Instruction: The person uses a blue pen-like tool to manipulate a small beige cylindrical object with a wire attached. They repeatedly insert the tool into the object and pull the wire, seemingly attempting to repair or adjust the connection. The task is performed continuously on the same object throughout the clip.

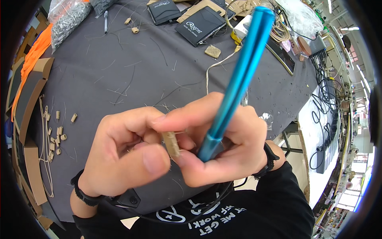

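A small tan roll with fine loose threads is held at the meeting fingertips of both hands. My right hand pinches it between thumb and forefinger. The same hand also grips a long, shiny teal pen-shaped tool, which slants up and away with a lengthwise groove along it. My left hand is closed, fingers curled, its forefinger against the right fingertip and its thumb beside the roll. Whatever the left fingers hold is hidden behind the thumb.
Several similar tan rolls lie at the left near looped cord and cardboard. Black wallets, a phone and a tan block sit farther back. Cables run along the right; thread scraps litter the grey cloth.
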Motion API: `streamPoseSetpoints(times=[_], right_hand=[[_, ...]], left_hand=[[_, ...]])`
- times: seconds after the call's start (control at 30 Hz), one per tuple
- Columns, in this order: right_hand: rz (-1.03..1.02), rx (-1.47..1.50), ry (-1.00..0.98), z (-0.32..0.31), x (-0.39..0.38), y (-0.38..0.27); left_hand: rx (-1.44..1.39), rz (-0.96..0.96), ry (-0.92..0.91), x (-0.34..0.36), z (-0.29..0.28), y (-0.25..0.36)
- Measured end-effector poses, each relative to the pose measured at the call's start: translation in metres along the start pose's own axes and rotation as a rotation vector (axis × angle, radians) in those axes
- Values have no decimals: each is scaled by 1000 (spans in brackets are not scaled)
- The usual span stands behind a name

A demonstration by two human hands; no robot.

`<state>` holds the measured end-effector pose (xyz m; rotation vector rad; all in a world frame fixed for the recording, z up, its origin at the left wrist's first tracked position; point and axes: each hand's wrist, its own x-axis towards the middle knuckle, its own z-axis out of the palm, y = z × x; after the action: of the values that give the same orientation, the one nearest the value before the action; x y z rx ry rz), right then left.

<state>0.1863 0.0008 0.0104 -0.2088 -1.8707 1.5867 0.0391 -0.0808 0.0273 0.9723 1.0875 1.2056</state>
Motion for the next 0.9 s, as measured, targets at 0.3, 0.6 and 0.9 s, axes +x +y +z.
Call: streamPoseSetpoints(times=[0.3,0.6,0.9], right_hand=[[-79,-288,-56,-1,1,4],[-11,113,-9,1,1,-4],[-165,158,-23,-10,4,-3]], left_hand=[[167,-86,75,0,3,4],[-27,-2,-9,0,2,-1],[53,92,58,1,7,1]])
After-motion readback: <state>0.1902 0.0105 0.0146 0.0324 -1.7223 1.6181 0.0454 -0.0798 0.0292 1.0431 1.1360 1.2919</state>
